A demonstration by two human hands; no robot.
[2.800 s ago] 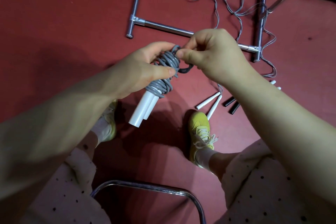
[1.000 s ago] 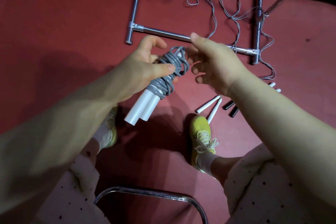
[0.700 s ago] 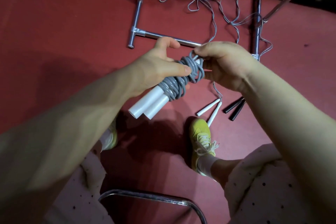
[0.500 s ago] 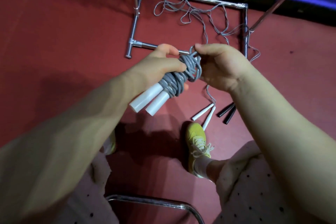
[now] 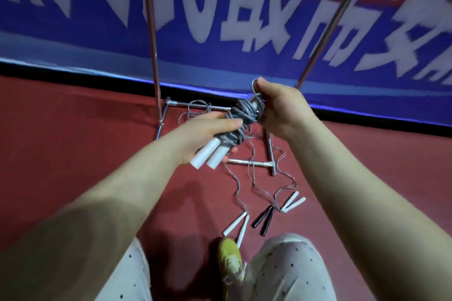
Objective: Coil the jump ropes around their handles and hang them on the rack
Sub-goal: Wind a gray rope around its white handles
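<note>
1. The left hand point(image 5: 208, 132) has its fingers wrapped round the coiled grey jump rope point(image 5: 241, 120), just above its two white handles point(image 5: 208, 155).
2. The right hand point(image 5: 278, 107) pinches a rope loop point(image 5: 254, 85) at the bundle's top.
3. The bundle is held in the air above the metal rack point(image 5: 270, 151) base.
4. Loose ropes point(image 5: 254, 178) and three pairs of handles lie on the red floor point(image 5: 73, 142).
</note>
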